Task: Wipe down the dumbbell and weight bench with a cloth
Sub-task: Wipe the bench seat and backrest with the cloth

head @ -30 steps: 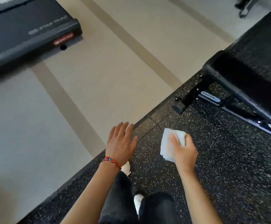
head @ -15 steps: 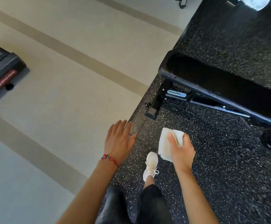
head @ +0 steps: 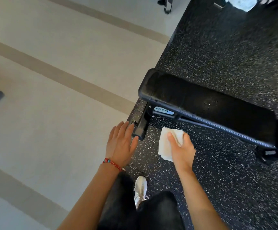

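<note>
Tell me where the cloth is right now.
The cloth is in the right hand, low in the head view, held above the speckled floor just in front of the bench.

A black rubber floor mat flecked with white lies under and to the right of the hands. Left of them spreads pale smooth flooring with tan stripes. Below the wrists, a white laced sneaker stands on the mat beside black trousers.
</note>
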The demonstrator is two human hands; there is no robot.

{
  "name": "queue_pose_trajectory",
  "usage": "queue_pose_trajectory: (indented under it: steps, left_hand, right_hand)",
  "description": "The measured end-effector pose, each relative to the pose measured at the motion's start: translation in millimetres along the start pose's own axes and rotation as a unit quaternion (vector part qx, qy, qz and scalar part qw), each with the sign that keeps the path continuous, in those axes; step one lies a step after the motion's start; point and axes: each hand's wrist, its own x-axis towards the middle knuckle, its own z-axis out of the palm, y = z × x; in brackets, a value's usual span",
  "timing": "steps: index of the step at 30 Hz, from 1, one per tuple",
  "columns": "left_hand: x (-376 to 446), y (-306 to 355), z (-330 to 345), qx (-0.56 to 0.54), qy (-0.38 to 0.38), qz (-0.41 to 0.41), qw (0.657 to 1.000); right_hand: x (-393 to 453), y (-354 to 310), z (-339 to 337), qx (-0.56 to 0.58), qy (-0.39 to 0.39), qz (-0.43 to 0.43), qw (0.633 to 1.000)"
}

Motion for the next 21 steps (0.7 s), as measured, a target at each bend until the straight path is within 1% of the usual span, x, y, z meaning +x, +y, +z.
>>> queue_pose_trajectory:
  steps: [5,9,13,18,21]
  left_hand:
    - [62.9,1.2,0.6,-0.009,-0.012,0.007,1.000]
    - [122.3,-7.3,3.7,-0.023,-0.023,0.035,0.999]
    - [179.3,-23.0,5.8,-0.011,-0.024,0.049,0.998]
    - [244.2,-38.3,15.4,-0.004,-0.045,0.069,0.997]
    - [272.3,-42.1,28.4,-0.003,-0.059,0.068,0.996]
  right_hand:
    - [49.0,-10.8,16.2,0.002,0.006,0.029,1.000]
    - [94.5,-21.8,39.6,-0.002,0.014,0.047,0.999]
    - [137.1,-35.6,65.6,-0.014,0.018,0.066,0.998]
    - [188.9,-46.4,96.8,-0.003,0.018,0.097,0.995]
    - [213.6,-44.5,109.8,0.004,0.024,0.096,0.995]
